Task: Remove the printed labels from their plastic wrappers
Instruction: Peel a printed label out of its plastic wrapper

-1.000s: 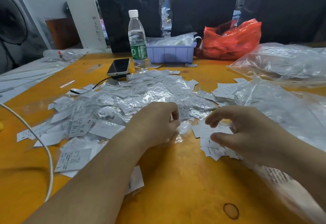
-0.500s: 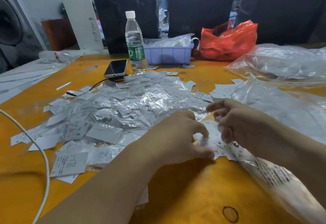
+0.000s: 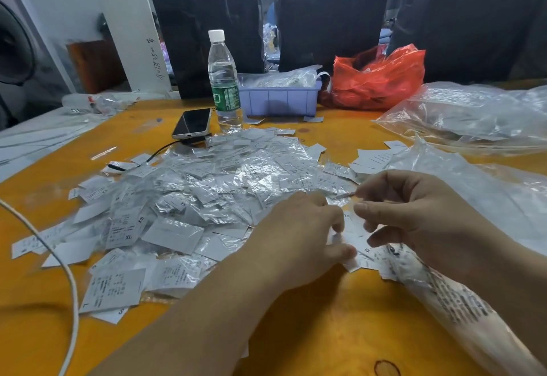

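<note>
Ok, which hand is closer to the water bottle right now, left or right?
Left. The left hand sits in front of the water bottle, only a little to its right, across the label pile. The right hand is farther off to the right, by the clear bag.

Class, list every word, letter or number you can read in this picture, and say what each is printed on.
"XL" and "XS": wrapped label in the pile.
"XS": label mid-pile.
"L": label at the near edge.
Handwriting on the white post: not legible.
Green bottle label, fine print on labels, print on the bag: too small or blurred.
</note>
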Available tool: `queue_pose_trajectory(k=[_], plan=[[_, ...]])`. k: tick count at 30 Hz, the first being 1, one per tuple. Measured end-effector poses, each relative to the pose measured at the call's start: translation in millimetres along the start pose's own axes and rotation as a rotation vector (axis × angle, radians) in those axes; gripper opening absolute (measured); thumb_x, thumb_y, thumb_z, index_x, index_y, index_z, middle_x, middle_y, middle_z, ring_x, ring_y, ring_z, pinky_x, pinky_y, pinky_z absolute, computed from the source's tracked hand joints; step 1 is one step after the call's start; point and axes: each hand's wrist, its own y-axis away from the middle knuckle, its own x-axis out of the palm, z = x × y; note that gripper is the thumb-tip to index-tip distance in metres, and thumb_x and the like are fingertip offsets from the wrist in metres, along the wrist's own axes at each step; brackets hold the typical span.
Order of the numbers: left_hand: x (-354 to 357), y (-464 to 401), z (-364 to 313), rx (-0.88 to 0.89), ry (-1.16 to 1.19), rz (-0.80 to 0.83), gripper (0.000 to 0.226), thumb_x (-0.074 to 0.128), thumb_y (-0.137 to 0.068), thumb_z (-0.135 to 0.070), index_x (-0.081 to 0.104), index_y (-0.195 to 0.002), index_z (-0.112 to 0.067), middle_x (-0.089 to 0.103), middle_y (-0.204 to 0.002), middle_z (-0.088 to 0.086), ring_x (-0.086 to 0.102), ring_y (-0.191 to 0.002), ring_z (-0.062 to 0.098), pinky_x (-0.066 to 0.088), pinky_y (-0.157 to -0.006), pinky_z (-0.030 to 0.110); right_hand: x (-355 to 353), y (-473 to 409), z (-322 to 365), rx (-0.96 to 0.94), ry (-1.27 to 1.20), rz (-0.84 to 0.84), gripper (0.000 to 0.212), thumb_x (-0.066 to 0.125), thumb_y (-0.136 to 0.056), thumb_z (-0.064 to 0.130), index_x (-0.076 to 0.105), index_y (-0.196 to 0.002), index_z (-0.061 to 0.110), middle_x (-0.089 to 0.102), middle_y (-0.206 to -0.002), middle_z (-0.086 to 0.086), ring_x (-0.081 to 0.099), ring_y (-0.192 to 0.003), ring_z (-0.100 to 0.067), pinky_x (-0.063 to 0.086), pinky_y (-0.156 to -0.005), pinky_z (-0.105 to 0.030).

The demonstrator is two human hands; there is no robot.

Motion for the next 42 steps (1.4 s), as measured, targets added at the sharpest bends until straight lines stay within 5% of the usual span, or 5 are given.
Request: queue_pose_trajectory(k=[9, 21, 26, 32, 42], plan=[[-1, -1, 6, -0.082, 0.063, 0.066, 0.048, 0.061, -0.087, -0.054, 0.056, -0.130, -0.035, 0.039, -0.128, -0.012, 0.028, -0.124, 0.013, 0.031, -0.106, 0.036, 1, -1, -2, 0.033, 0.040, 0.027, 0.014, 0.076, -0.064, 0.018, 0.073, -0.076, 0.011, 0.055, -0.059, -0.006, 0.047, -0.043, -0.014, 0.042, -0.039, -0.025], [-10, 5, -1, -0.071, 0.422, -0.227, 0.017, 0.067, -0.082, -0.022, 0.051, -0.081, -0.026, 0.058, -0.074, -0.008, 0.057, -0.071, 0.013, 0.047, -0.062, 0.033, -1, -5, -6, 0.085, -0.068, 0.033, 0.006, 0.066, -0.080, -0.010, 0.063, -0.080, -0.005, 0.066, -0.072, -0.016, 0.067, -0.061, -0.025, 0.055, -0.054, -0.028], [-16, 4, -2, -0.079, 0.681, -0.219, 0.015, 0.059, -0.087, -0.032, 0.066, -0.096, -0.023, 0.069, -0.087, 0.002, 0.064, -0.084, 0.024, 0.054, -0.077, 0.049, -3, -2, -1, 0.092, -0.047, 0.063, 0.011, 0.074, -0.070, 0.006, 0.067, -0.077, 0.001, 0.069, -0.076, -0.016, 0.066, -0.063, -0.023, 0.056, -0.053, -0.030], [-18, -1, 2, -0.170, 0.984, -0.237, 0.016, 0.056, -0.089, -0.031, 0.072, -0.091, -0.031, 0.068, -0.076, -0.017, 0.062, -0.072, -0.003, 0.047, -0.064, 0.014, -2, 0, 3, 0.089, -0.090, 0.105, 0.018, 0.079, -0.059, 0.024, 0.069, -0.067, 0.012, 0.066, -0.075, -0.012, 0.063, -0.063, -0.019, 0.055, -0.055, -0.030], [-18, 0, 4, -0.178, 0.967, -0.320, 0.012, 0.065, -0.091, -0.017, 0.072, -0.090, -0.026, 0.067, -0.076, 0.000, 0.054, -0.057, -0.001, 0.042, -0.052, 0.009, -3, 0, 3, 0.062, -0.123, 0.077, 0.024, 0.081, -0.053, 0.011, 0.070, -0.074, 0.011, 0.062, -0.069, -0.005, 0.060, -0.055, -0.018, 0.052, -0.050, -0.027]])
